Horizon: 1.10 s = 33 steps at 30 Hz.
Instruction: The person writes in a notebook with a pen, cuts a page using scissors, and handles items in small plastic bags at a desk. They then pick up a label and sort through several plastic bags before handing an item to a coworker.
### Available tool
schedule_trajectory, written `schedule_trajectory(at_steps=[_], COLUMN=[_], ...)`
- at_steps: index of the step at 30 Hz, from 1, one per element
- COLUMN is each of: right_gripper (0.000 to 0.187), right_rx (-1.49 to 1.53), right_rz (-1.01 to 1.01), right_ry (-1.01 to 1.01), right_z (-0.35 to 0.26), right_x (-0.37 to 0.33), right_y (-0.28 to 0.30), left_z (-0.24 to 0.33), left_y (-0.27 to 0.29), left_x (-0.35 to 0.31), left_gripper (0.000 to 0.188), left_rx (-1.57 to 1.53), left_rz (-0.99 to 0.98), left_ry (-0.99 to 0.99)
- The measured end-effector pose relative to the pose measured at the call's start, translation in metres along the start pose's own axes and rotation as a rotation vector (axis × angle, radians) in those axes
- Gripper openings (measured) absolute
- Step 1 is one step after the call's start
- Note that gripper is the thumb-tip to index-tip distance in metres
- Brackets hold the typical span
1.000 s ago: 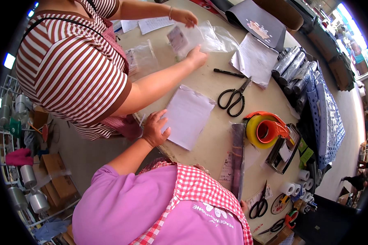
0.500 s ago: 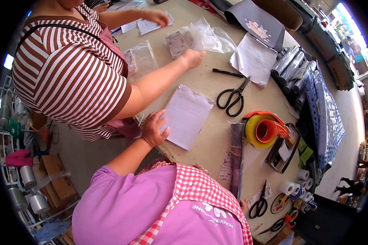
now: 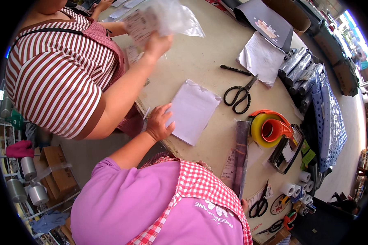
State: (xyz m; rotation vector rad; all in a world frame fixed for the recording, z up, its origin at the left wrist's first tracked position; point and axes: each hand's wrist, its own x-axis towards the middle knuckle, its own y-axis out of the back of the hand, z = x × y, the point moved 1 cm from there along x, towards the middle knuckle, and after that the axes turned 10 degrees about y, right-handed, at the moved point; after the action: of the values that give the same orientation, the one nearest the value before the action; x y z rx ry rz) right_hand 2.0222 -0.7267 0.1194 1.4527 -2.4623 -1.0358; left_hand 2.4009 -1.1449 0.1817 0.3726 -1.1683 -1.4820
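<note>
My left hand (image 3: 161, 122) rests open on the left edge of a pale paper pad (image 3: 195, 112), thumb apart from the fingers. The pad lies flat and its top edge looks ragged. Only a sliver of my right hand (image 3: 244, 204) shows beside my apron, near the lower end of a long dark wrapped roll (image 3: 240, 157); its fingers are mostly hidden. A printed label sheet (image 3: 229, 165) lies along the roll's left side. Right of the pad are black-handled scissors (image 3: 238, 97) and a black pen (image 3: 235, 70).
A co-worker in stripes holds a clear plastic bag (image 3: 167, 18) at far left. To the right are an orange tape dispenser (image 3: 274, 130), a black open box (image 3: 279, 157), written papers (image 3: 261, 57) and wrapped rolls (image 3: 296, 67). More scissors (image 3: 259, 204) lie near the front right.
The co-worker has lifted the clear bag with printed packets off the table, toward the upper left. My left hand stays on the pad. The whole view has shifted slightly.
</note>
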Motion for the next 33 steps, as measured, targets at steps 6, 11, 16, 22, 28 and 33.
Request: schedule_trajectory(at_steps=[6, 11, 16, 22, 28, 33], right_gripper=[0.059, 0.059, 0.031, 0.021, 0.023, 0.025], right_rx=[0.208, 0.075, 0.058, 0.004, 0.003, -0.003], right_rz=[-0.07, -0.007, 0.05, -0.022, -0.043, -0.055], right_ry=[-0.062, -0.035, 0.091, 0.112, 0.076, 0.072], right_z=[-0.05, 0.007, 0.023, 0.03, 0.014, 0.007], right_x=[0.011, 0.003, 0.008, 0.024, 0.033, 0.041], right_y=[0.006, 0.0, -0.004, -0.003, -0.003, -0.005], left_z=[0.0, -0.002, 0.003, 0.0, 0.0, 0.002], left_y=[0.002, -0.003, -0.001, 0.001, 0.0, 0.001], left_x=[-0.003, -0.001, 0.006, -0.003, -0.002, -0.001], left_gripper=[0.033, 0.032, 0.031, 0.031, 0.03, 0.03], left_rx=[-0.009, -0.055, -0.056, -0.037, -0.031, -0.026], left_rz=[0.002, 0.01, 0.007, 0.034, 0.013, 0.019], left_ry=[0.023, -0.002, -0.023, 0.01, 0.015, 0.018])
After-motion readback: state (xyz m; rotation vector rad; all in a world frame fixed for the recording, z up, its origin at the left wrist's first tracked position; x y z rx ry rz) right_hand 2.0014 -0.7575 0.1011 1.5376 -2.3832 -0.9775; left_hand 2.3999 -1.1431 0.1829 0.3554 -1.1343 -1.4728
